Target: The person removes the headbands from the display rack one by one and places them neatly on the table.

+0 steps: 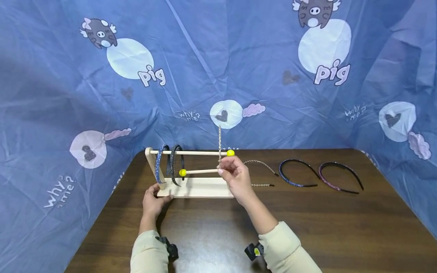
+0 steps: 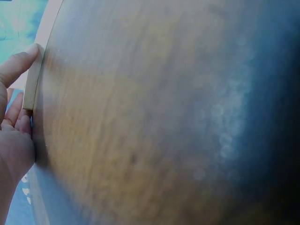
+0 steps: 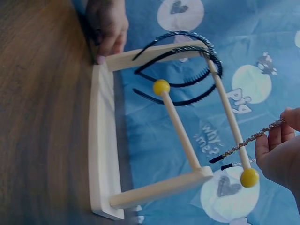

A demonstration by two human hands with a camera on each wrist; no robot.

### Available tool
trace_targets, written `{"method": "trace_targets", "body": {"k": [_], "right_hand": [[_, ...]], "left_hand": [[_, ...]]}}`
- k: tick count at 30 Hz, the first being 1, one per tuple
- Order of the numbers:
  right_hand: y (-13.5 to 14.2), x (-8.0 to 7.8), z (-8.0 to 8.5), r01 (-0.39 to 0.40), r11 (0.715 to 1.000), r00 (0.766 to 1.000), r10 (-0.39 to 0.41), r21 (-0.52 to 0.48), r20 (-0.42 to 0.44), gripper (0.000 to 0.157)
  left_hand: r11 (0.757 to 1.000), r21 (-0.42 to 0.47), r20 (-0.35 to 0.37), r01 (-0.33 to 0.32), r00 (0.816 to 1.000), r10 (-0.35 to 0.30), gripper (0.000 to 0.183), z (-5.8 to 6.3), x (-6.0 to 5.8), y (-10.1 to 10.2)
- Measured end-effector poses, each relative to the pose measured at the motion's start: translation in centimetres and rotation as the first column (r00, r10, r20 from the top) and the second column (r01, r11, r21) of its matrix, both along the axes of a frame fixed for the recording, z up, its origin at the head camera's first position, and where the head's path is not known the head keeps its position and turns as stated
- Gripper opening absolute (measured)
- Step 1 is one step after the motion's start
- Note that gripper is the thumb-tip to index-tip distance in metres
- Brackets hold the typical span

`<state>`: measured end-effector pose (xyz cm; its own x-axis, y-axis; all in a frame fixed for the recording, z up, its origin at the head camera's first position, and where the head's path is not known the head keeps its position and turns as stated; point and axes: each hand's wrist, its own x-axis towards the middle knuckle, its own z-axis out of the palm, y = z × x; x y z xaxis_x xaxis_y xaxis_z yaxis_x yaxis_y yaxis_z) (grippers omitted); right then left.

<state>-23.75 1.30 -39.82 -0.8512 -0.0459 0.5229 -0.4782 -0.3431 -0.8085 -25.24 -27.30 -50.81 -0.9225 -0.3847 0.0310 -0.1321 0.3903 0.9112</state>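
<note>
A pale wooden headband rack [image 1: 201, 189] with two rods tipped by yellow balls stands on the table. My left hand [image 1: 153, 201] grips the left end of its base, thumb along the front edge. In my right hand [image 1: 237, 180] I pinch a beaded headband [image 1: 220, 142] upright near the upper rod's right end. The right wrist view shows this headband's [image 3: 255, 136] two black tips on either side of that rod, close to its yellow ball [image 3: 250, 177]. A blue glittery headband [image 1: 157, 167] and a black headband [image 1: 173, 163] hang at the rod's left.
Right of the rack lie another beaded headband [image 1: 261, 163], partly behind my right hand, a blue headband [image 1: 290, 183] and a pink-purple headband [image 1: 327, 183]. A blue printed cloth [image 1: 191, 76] hangs behind the brown wooden table [image 1: 341, 227].
</note>
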Motion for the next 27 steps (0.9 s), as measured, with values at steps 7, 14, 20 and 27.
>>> {"method": "trace_targets", "body": {"k": [7,14,20,27], "right_hand": [[2.0,0.7,0.8,0.031,0.999,0.999,-0.032,-0.024,-0.038,0.023],[4.2,1.1,0.8,0.045,0.998,0.997,-0.047,-0.038,-0.058,0.022],[5.8,1.6,0.4,0.062,0.998,0.997,-0.063,-0.028,-0.054,0.028],[7.2,2.2,-0.1,0.062,0.998,0.998,-0.062,0.025,-0.025,0.021]], "left_hand": [[1.000,-0.006,0.018,0.006,1.000,-0.006,0.071,-0.1,0.0,-0.1],[1.000,-0.001,0.012,0.008,1.000,-0.008,0.071,-0.3,-0.1,0.0],[1.000,0.010,0.002,0.014,1.000,-0.014,0.070,-0.4,0.1,0.1],[1.000,0.003,-0.018,0.019,1.000,-0.019,0.068,-0.4,-0.1,-0.1]]}}
